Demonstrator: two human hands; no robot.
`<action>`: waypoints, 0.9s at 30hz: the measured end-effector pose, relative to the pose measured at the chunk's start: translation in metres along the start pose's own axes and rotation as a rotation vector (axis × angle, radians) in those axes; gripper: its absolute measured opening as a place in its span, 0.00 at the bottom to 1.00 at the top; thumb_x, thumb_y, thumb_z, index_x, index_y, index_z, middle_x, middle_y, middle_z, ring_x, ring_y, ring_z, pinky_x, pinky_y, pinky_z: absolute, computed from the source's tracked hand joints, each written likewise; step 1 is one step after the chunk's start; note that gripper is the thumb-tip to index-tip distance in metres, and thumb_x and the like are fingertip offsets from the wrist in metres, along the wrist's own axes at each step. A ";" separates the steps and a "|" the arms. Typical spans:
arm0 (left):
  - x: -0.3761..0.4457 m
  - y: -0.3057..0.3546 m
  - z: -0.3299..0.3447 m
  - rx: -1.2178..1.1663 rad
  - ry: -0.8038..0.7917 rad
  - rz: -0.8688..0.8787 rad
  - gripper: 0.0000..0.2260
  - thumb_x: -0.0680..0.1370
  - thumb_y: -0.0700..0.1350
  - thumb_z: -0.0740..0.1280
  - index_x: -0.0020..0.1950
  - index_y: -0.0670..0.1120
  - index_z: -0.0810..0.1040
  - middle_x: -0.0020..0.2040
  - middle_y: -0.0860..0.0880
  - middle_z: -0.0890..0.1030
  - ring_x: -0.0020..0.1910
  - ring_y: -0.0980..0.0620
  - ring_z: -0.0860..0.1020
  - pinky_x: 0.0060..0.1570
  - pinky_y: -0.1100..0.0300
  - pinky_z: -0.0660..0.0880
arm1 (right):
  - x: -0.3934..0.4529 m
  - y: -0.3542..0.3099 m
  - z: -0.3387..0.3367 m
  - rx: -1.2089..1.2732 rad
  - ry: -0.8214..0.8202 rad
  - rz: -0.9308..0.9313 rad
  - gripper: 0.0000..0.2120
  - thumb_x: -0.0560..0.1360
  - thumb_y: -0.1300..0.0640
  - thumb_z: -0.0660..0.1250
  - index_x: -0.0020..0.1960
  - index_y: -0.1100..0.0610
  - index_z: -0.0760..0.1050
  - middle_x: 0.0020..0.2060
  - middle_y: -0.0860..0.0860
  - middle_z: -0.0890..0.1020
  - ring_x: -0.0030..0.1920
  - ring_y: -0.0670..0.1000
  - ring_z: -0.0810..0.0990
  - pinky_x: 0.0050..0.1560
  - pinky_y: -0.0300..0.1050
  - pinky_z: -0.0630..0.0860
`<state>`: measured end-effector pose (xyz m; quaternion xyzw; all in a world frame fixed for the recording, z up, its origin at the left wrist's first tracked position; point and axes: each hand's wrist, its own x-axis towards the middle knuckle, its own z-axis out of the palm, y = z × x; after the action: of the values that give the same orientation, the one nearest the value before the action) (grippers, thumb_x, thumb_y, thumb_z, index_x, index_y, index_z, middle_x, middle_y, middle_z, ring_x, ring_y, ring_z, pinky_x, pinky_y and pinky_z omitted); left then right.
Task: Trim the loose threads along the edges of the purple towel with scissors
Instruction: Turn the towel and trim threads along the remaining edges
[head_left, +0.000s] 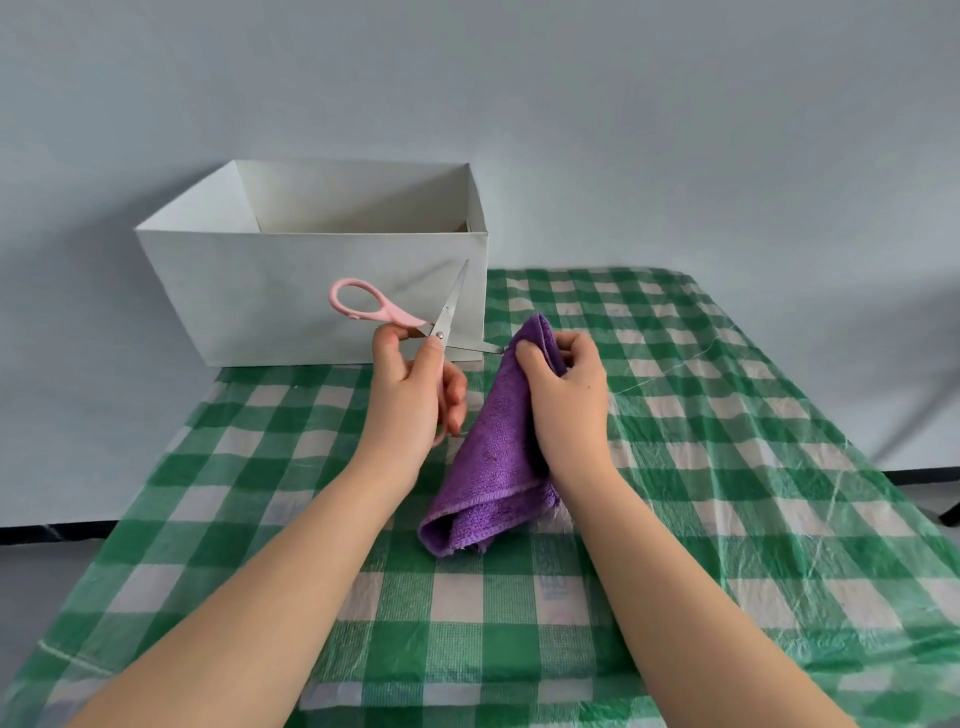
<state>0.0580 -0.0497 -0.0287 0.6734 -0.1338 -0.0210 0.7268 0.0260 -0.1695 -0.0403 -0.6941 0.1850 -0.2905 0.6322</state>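
Note:
A purple towel (485, 462) hangs bunched above the checked table, its lower end resting on the cloth. My right hand (563, 395) grips its upper part, fingers curled round the fabric. My left hand (415, 387) holds pink-handled scissors (405, 317) near the pivot and lower handle. The blades are spread wide: one points up and away, the other points right with its tip touching the towel's top edge beside my right fingers. The upper pink loop is free of any finger.
A white open-topped box (291, 291) stands on the table's far left, just behind the scissors. The green and white checked tablecloth (701, 467) covers the table. A pale wall rises behind.

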 end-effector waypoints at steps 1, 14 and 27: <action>0.000 0.000 0.000 -0.012 0.002 -0.009 0.08 0.83 0.44 0.54 0.62 0.51 0.62 0.26 0.52 0.72 0.20 0.54 0.67 0.19 0.66 0.59 | 0.000 0.001 0.001 0.010 -0.005 0.013 0.06 0.77 0.55 0.67 0.50 0.55 0.73 0.41 0.45 0.77 0.37 0.41 0.74 0.34 0.27 0.69; 0.001 0.005 -0.004 0.009 -0.151 -0.075 0.11 0.82 0.43 0.58 0.64 0.46 0.65 0.34 0.50 0.81 0.24 0.51 0.75 0.24 0.62 0.71 | 0.011 -0.001 -0.008 0.105 0.100 0.061 0.06 0.75 0.54 0.69 0.50 0.53 0.73 0.43 0.48 0.80 0.41 0.47 0.77 0.48 0.50 0.77; 0.002 0.002 -0.005 0.005 -0.008 0.029 0.07 0.81 0.47 0.60 0.59 0.50 0.68 0.26 0.53 0.72 0.21 0.55 0.65 0.20 0.64 0.63 | 0.005 -0.007 -0.011 0.102 0.116 -0.060 0.04 0.77 0.55 0.67 0.50 0.54 0.73 0.42 0.43 0.77 0.37 0.36 0.75 0.39 0.31 0.73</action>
<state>0.0609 -0.0450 -0.0268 0.6731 -0.1467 -0.0128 0.7248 0.0219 -0.1803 -0.0326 -0.6483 0.1855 -0.3582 0.6457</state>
